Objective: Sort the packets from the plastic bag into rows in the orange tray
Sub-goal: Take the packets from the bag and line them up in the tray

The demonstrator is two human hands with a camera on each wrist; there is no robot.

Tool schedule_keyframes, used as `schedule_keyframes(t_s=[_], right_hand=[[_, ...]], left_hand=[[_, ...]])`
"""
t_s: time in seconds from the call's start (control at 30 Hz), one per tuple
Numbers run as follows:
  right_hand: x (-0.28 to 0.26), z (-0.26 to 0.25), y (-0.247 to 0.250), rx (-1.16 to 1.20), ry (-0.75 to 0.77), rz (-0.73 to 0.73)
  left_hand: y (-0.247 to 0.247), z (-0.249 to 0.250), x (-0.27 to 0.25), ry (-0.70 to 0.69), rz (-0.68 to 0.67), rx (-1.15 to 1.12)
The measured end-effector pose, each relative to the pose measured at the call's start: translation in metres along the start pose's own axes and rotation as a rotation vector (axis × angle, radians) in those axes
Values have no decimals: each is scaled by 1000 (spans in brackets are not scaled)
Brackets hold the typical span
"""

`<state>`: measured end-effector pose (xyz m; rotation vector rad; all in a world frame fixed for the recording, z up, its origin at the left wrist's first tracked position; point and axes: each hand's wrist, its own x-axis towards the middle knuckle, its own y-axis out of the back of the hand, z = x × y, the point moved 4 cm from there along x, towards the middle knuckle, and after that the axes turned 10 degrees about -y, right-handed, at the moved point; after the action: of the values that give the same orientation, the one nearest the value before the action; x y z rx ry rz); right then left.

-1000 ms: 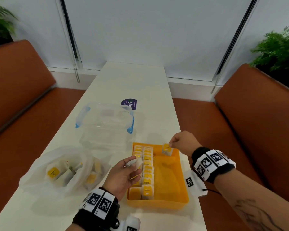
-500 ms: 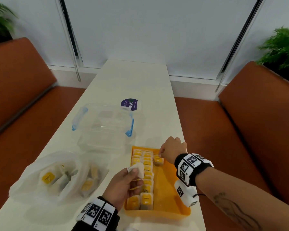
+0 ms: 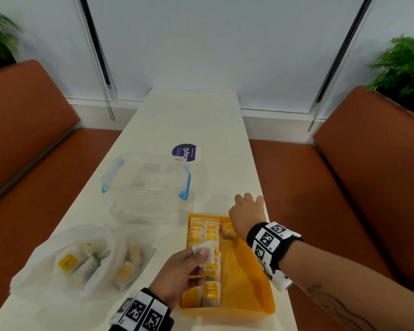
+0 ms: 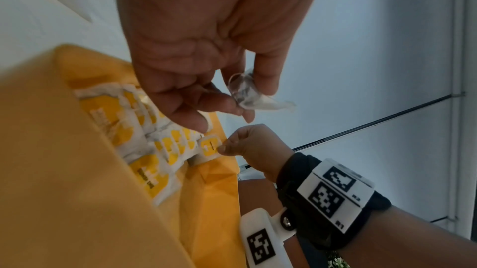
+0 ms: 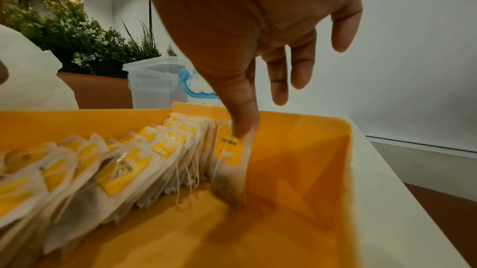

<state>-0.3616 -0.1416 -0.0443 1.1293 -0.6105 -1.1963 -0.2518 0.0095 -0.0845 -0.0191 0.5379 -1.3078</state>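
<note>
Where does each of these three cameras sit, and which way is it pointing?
Head: looks down at the table, both hands and forearms.
Left wrist: looks along the left hand pinching a packet; the right hand shows too.
Right wrist: looks along the right hand's fingers into the orange tray.
All share the tray.

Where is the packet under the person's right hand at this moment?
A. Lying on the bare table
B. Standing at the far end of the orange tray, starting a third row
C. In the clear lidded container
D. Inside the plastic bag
B: the right hand touches a packet standing upright at the far end of the orange tray, beside two filled rows, apart from the plastic bag.
</note>
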Motion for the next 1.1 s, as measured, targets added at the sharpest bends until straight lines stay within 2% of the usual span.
schedule_keyframes(t_s=[0.17,0.43,0.6,0.67,0.77,0.83,0.9,1.0,1.1], right_hand=[[5,-1,-3,96,-57,-11],[8,4,-3,96,-87,14],[6,13,5,178,-97,-32],[3,18,12,392,-45,-57],[-13,20,31,750,220,-88],[-33,16,45,805,405,-57],[-52,10,53,823,525,-27],[-64,7,55,981,563,-36],[-64,9,52,1115,478,-75]], left_hand=[[-2,-1,0,10,-37,4],[-1,2,0,5,-18,4],[1,3,2,-7,-6,-36],[1,6,5,-34,4,-65],[0,15,5,-68,12,-104],[-2,21,5,-78,2,-100],[-5,25,5,-85,-14,-88],[-10,29,5,-77,-47,-74],[-14,29,5,-54,-71,-63]])
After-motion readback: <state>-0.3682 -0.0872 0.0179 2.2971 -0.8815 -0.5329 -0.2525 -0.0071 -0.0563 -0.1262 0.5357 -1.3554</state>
